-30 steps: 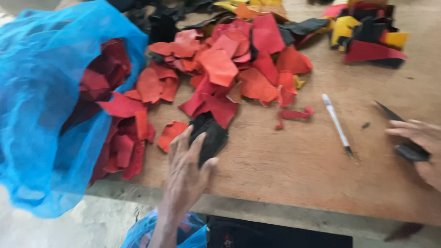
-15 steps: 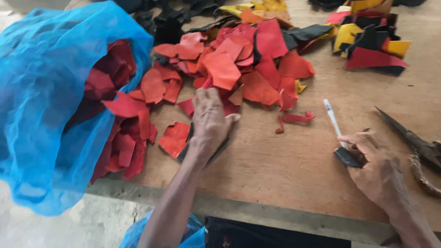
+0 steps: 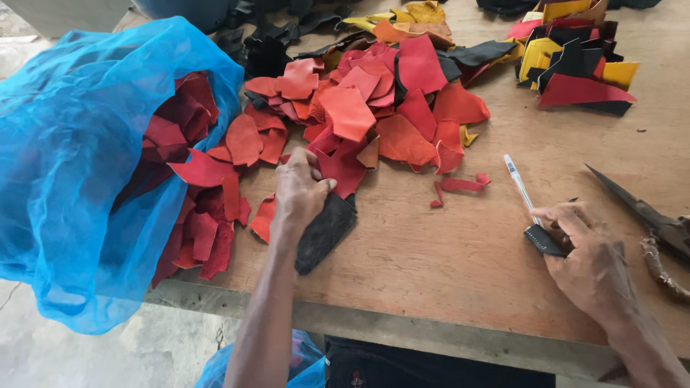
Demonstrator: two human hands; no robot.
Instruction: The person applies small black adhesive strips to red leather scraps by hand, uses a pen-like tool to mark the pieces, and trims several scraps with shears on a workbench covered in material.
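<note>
The left hand (image 3: 300,192) lies palm down near the front edge of the desk (image 3: 445,266), its fingers curled and pinching the top of a black scrap (image 3: 325,231), a long, dull, rough-edged piece that slants toward the front edge and touches the red pieces above it. The right hand (image 3: 586,262) rests toward the front right corner, its fingers closed on a small black block (image 3: 544,241) with a ridged edge. Just above that hand lies a white pen (image 3: 519,185), and dark scissors (image 3: 640,210) lie at the right edge. A heap of red and orange scraps (image 3: 374,108) spreads toward the back edge. A blue mesh bag (image 3: 72,165) holding more red scraps hangs over the left edge. A stack of yellow, black and red pieces (image 3: 575,68) sits near the back right corner.
</note>
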